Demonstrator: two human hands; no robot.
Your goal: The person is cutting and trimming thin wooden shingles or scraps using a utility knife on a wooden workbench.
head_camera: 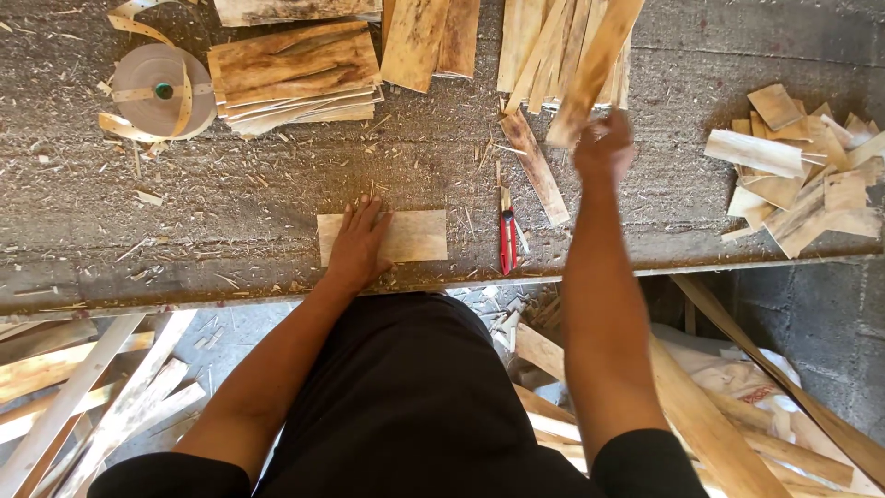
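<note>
My left hand (358, 242) lies flat, fingers spread, on a small rectangular piece of thin wood veneer (415, 235) near the front edge of the workbench (230, 203). My right hand (604, 146) is raised over the bench and closed around a long narrow veneer strip (595, 69), which angles up and away over a pile of similar strips (535, 41). A red utility knife (507, 240) lies on the bench between my two arms.
Stacks of veneer sheets (295, 74) sit at the back left beside a roll of paper tape (159, 90). Another strip (536, 166) lies loose. Offcut pieces (802, 166) are heaped at the right. Wood scraps (92, 397) lie on the floor below.
</note>
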